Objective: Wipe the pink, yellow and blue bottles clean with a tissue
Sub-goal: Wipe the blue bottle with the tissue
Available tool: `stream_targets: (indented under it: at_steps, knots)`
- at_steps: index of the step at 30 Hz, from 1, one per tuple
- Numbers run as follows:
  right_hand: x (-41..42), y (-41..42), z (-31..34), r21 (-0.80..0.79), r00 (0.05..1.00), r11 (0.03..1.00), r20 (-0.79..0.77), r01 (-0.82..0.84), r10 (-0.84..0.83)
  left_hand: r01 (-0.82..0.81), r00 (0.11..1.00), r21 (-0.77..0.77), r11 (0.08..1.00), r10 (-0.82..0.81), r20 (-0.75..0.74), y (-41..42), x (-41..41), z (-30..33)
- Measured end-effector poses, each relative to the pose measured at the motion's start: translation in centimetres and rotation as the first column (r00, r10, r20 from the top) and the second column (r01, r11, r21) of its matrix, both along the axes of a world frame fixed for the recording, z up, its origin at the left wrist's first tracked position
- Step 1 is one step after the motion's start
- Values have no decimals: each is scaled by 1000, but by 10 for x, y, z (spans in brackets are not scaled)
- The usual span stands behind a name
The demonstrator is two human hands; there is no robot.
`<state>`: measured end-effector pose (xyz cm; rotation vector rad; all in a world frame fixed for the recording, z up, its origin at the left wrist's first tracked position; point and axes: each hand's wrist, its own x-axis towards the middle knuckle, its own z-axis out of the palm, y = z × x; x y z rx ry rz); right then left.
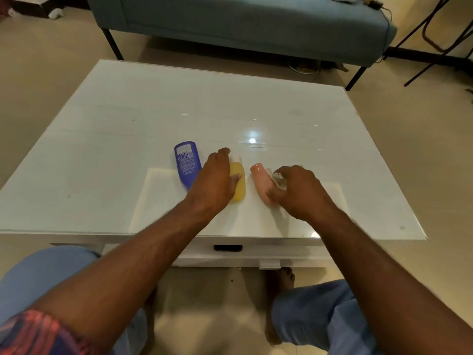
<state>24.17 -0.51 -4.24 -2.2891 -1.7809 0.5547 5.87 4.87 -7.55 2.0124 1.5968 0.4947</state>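
Three bottles lie on their sides near the front middle of the white table (102, 139). The blue bottle (185, 162) is on the left with its label up. In the middle lies the yellow bottle (239, 184), and my left hand (215, 180) grips it from above, thumb on its right side. The pink bottle (261, 184) lies on the right. My right hand (297, 190) is over its lower end, thumb touching it, fingers pinching a small crumpled white tissue (277, 178) against its side.
A thin white sheet (158, 201) lies on the table under the bottles. A grey-blue sofa (243, 24) stands beyond the table's far edge. A drawer handle (227, 248) shows on the table's front. My knees sit below the near edge.
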Motion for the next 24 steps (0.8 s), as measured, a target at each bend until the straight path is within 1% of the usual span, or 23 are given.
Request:
stream_targets:
  at_steps: [2,4,6,9,11,12,13,14,15,17,18,19,20,21,22,24]
  knots:
    - [-3,1,-6,0,1000,1000,-18,0,0,33,999,19,999,-32,-26,0,3,0]
    - [-7,4,-8,9,995,1000,-99,4,-3,71,996,36,997,-69,-48,0,5,1]
    - [-4,5,-3,61,988,998,-155,26,-16,116,988,69,991,-108,-114,-1,2,4]
    - [10,-7,15,186,995,980,-80,66,-52,157,966,148,976,-121,-227,2,-8,11]
    - [16,-22,23,198,999,979,-19,49,-46,171,950,170,970,-117,-291,4,-18,15]
    - [14,-29,24,173,999,985,22,24,-29,184,932,163,969,-119,-344,5,-23,15]
    - [10,-36,22,111,997,994,72,-8,0,194,907,148,970,-119,-403,6,-29,15]
    - [4,-42,17,6,993,999,108,-41,40,194,880,128,973,-115,-460,6,-35,14]
    - [-2,-48,11,-132,989,989,119,-70,86,186,857,106,977,-108,-504,7,-40,12]
    - [-16,-61,-3,-412,977,906,133,-99,167,158,830,70,985,-94,-550,6,-50,6]
    - [-19,-66,-10,-494,965,863,162,-104,209,148,821,56,987,-91,-564,5,-54,3]
    - [-18,-68,-14,-532,952,841,194,-99,235,146,810,40,988,-96,-579,4,-56,0]
    - [-16,-67,-14,-539,946,837,217,-90,242,148,801,19,989,-109,-588,3,-59,-2]
    - [-12,-63,-11,-510,945,856,233,-82,229,151,796,-6,989,-125,-592,3,-60,-2]
    - [-8,-58,-6,-441,950,895,245,-70,194,155,793,-29,987,-142,-593,3,-61,-1]
    - [1,-48,3,-190,958,980,263,-64,113,167,787,-76,983,-179,-591,2,-65,1]
